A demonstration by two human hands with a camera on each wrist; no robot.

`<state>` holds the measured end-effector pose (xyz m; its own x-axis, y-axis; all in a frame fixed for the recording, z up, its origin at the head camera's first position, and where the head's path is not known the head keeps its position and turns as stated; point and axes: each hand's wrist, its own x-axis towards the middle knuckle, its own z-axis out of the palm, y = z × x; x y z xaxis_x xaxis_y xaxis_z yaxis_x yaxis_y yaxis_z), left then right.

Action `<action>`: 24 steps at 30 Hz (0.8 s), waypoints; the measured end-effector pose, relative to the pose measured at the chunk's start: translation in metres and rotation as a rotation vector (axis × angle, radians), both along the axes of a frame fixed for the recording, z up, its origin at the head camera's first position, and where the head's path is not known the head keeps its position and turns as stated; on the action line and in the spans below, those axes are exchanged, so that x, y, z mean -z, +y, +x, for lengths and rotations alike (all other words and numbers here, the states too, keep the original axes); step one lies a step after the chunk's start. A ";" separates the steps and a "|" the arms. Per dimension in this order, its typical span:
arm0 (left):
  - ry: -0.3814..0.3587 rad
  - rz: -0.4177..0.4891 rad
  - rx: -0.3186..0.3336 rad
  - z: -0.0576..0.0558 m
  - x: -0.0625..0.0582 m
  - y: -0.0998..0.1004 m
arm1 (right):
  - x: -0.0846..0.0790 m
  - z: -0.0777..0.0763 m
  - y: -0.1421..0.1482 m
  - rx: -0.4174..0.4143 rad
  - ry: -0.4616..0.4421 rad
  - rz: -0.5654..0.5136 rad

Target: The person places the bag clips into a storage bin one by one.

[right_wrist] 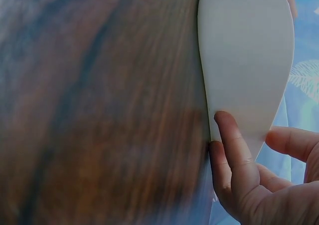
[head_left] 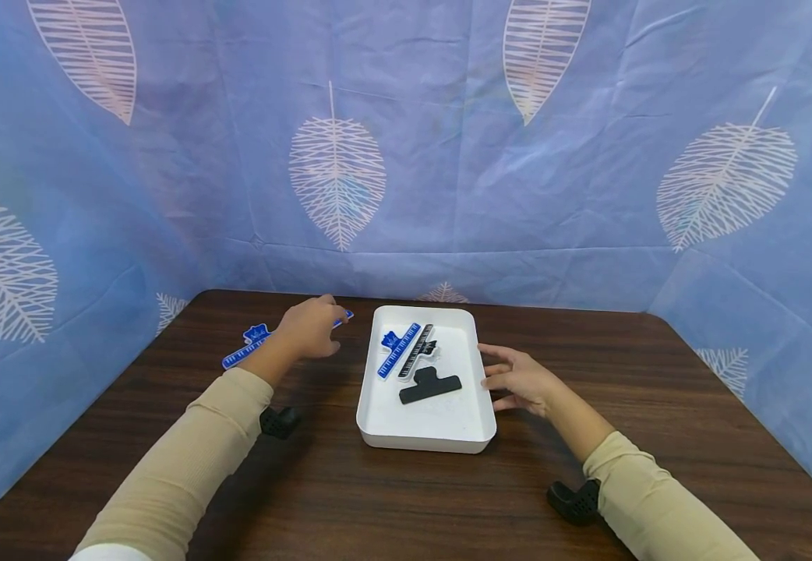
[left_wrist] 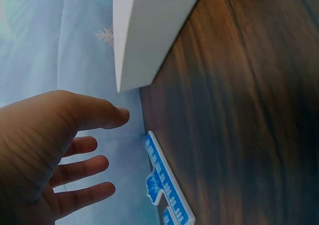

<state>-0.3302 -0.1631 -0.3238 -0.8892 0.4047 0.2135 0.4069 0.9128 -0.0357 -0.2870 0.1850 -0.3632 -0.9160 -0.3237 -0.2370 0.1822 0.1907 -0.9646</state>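
Head view has the left hand (head_left: 305, 327) loose and empty, thumb and fingers parted, poised over the far left part of a dark wooden table (head_left: 413, 506). Just past its fingertips the end of one blue clip (head_left: 344, 318) shows, and to the left of its wrist lies another blue piece with a keyboard pattern and a shaped handle; as the hand covers what lies between, this looks like a second clip (head_left: 246, 352), though I can't be certain. Left wrist view sets the patterned strip just beyond the fingers, flat on the wood. To the right of that hand, a little apart from it, stands a white tray (head_left: 413, 421). The right hand (head_left: 521, 379) is relaxed too, its fingers spread and resting against the tray's near side wall, as the right wrist view also shows. Inside the tray, to the left of those fingers, are three more clips: a plain black clip (head_left: 430, 385) nearest them, then a black keyboard-patterned clip (head_left: 416, 352), and farthest across a blue keyboard-patterned clip (head_left: 399, 352) lying slantwise beside it. Behind each hand comes a beige sleeve (head_left: 174, 460), with a black device (head_left: 281, 422) at the wrist. Beyond both hands hangs a blue cloth (head_left: 420, 195) printed with pale leaves.
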 end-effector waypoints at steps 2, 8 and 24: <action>-0.005 0.004 -0.002 -0.001 0.002 -0.002 | 0.000 0.000 0.000 0.003 0.000 0.001; -0.002 -0.003 -0.013 -0.007 0.010 -0.006 | 0.000 0.000 0.000 0.002 -0.001 0.000; 0.003 0.023 -0.119 -0.024 0.021 -0.003 | -0.001 0.001 0.000 -0.009 -0.003 -0.016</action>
